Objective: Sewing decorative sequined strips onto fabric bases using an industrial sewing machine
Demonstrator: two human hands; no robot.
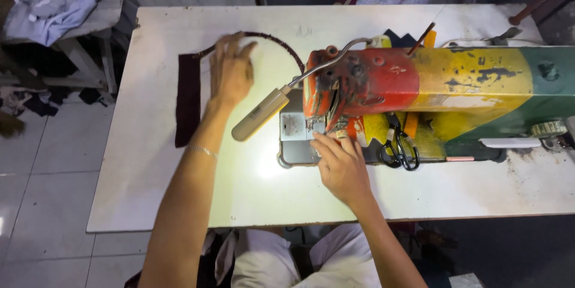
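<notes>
Fabric (187, 99) lies near the left edge of the white table (179, 204): one dark maroon strip, long and narrow, with one thin dark cord or trim (281, 42) curving from its top end across toward the sewing machine (419, 84). One machine stands on the table, painted red, yellow and green, much chipped. One lamp (260, 114) on a bendy metal neck hangs from its head, casting a bright patch on the tabletop. One pair of black-handled scissors (401, 147) hangs or lies against the machine's front. One metal needle plate (296, 135) sits under the machine head.

Two hands are at work. Left hand (230, 72) stretches far forward, arm nearly straight, with a thin bracelet at the wrist; its fingers are spread and loosely flat, resting on or just above the upper end of the fabric where the cord begins. Blur hides whether they pinch anything. Right hand (341, 165) is bent in at the wrist, palm down, fingertips (323, 141) drawn together at the needle area, touching the plate beside the presser foot; whether they grip something small there I cannot tell.

One wooden stool (90, 36) with a pale blue garment (51, 12) stands left of the table.
</notes>
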